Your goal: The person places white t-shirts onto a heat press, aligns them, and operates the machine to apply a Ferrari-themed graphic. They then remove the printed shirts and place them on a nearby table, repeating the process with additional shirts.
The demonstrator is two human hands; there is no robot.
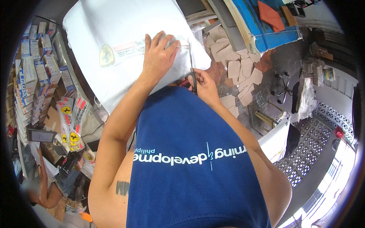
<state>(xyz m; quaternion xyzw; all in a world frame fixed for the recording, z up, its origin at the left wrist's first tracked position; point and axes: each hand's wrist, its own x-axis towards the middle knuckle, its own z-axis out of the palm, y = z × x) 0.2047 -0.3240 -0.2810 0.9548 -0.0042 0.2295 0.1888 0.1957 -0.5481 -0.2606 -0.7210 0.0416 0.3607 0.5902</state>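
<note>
A white sheet (87, 45) lies across the work surface at the top, with a faint printed graphic and yellow shield emblem (107, 54) on it. My left hand (159, 57) rests on the sheet over the graphic, fingers apart and slightly curled. At the sheet's lower right edge, my right hand (203, 85) grips a pair of dark scissors (194, 81). The blades point upward along the sheet near the graphic's right end; the handles are partly hidden by my fingers.
Stacked boxes (32, 76) and printed decals (75, 127) crowd the left. A co-worker's arm (43, 178) shows at lower left. Loose beige pieces (237, 72) lie right of the sheet, beside a blue padded board (272, 36). A wheeled chair base (281, 89) stands farther right.
</note>
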